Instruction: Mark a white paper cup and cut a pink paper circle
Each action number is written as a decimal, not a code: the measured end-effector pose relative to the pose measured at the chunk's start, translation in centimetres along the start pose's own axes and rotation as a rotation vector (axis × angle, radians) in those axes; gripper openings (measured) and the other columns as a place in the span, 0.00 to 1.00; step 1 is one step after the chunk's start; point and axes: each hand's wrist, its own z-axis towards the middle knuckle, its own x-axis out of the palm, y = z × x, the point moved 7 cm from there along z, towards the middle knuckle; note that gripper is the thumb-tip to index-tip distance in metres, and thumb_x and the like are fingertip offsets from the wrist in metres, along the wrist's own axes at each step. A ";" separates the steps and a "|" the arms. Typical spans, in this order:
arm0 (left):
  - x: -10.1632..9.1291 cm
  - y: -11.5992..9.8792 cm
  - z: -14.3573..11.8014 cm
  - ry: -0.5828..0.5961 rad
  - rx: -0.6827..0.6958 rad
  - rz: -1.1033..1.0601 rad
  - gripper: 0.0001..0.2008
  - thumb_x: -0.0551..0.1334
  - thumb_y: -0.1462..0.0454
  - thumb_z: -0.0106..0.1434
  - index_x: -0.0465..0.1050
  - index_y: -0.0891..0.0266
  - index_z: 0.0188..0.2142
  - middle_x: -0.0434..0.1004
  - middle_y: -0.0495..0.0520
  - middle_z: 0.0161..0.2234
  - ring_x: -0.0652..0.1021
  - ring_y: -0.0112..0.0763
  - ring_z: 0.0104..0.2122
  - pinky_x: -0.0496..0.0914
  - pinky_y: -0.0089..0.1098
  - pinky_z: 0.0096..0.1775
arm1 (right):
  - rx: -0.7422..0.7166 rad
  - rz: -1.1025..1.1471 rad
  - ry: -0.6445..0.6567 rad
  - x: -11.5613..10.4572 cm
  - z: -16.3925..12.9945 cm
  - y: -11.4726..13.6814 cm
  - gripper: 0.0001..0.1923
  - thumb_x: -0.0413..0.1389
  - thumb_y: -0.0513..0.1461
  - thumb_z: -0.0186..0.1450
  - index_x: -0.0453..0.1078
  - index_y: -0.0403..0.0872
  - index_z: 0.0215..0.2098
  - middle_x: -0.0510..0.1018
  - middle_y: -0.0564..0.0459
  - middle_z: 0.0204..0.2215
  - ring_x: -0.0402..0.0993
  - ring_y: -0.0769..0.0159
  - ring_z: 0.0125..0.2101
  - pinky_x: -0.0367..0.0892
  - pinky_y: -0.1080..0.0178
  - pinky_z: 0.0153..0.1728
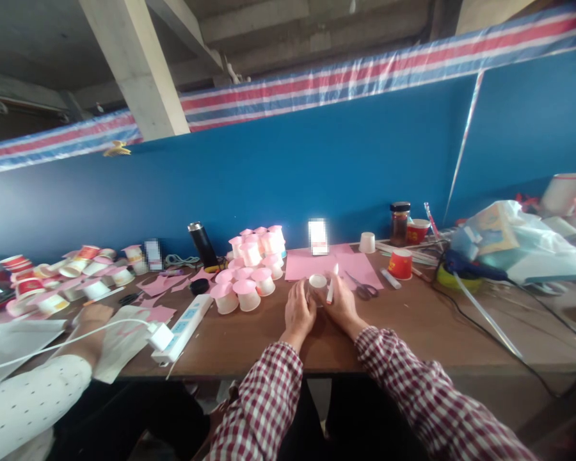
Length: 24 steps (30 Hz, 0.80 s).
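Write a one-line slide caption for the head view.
Both hands, left hand and right hand, hold a white paper cup beside pink-covered cups.

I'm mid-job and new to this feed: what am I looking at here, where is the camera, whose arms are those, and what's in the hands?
There is one picture, taken by a camera worn on a person's head, looking forward and down, so the two checked sleeves at the bottom are that person's own arms. No machine is involved. The left hand and right hand together hold a small white paper cup over a brown table; the right hand also holds a thin white stick-like item, too small to identify. Behind the hands lie a pink paper sheet and scissors. To the left stand pink-topped cups and a power strip. The dotted sleeve at far left belongs to another person.
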 end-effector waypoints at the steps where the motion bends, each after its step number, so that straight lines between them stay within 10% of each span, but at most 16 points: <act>1: 0.1 -0.1 0.0 0.004 0.005 0.000 0.24 0.55 0.65 0.61 0.56 0.65 0.57 0.67 0.64 0.52 0.67 0.43 0.54 0.66 0.44 0.52 | 0.001 0.001 0.002 0.0 0.0 0.0 0.25 0.52 0.46 0.62 0.59 0.42 0.53 0.74 0.40 0.45 0.73 0.54 0.43 0.69 0.55 0.41; 24: 0.4 -0.3 0.0 0.015 0.019 -0.024 0.23 0.58 0.63 0.59 0.59 0.63 0.54 0.68 0.63 0.50 0.69 0.43 0.51 0.68 0.43 0.50 | -0.012 -0.021 0.053 0.3 0.0 0.4 0.21 0.52 0.44 0.62 0.60 0.44 0.52 0.76 0.43 0.42 0.73 0.54 0.43 0.69 0.55 0.42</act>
